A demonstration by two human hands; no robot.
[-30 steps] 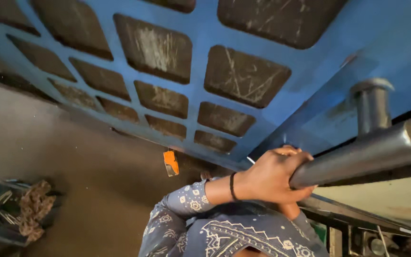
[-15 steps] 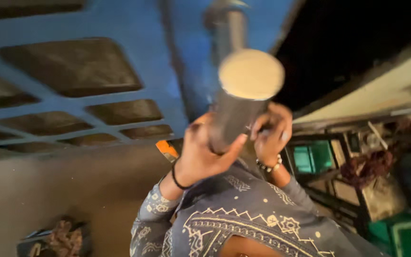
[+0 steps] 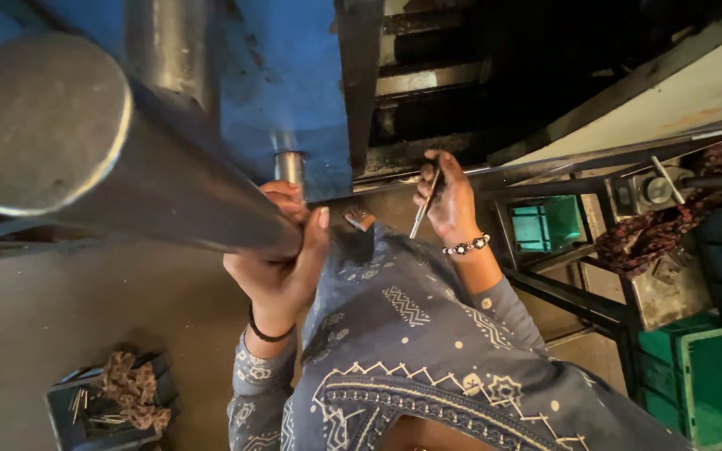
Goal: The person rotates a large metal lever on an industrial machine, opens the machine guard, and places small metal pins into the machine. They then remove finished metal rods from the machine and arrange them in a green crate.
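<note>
Seen from the head camera, the left hand (image 3: 282, 259) is wrapped tight round a thick grey steel bar (image 3: 119, 179) slanting up toward the lens, while the right hand (image 3: 446, 200) pinches a thin metal rod (image 3: 424, 205) beside the blue machine frame (image 3: 282, 83).

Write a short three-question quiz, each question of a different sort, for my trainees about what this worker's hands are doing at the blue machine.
1. True or false: the left hand grips the thick steel bar.
2. What does the right hand hold? A) a thin metal rod B) a rag C) a green crate
3. Fill in: the dark tray on the floor at lower left holds a rag and small metal ____.

Key
1. True.
2. A.
3. Pins.
</note>
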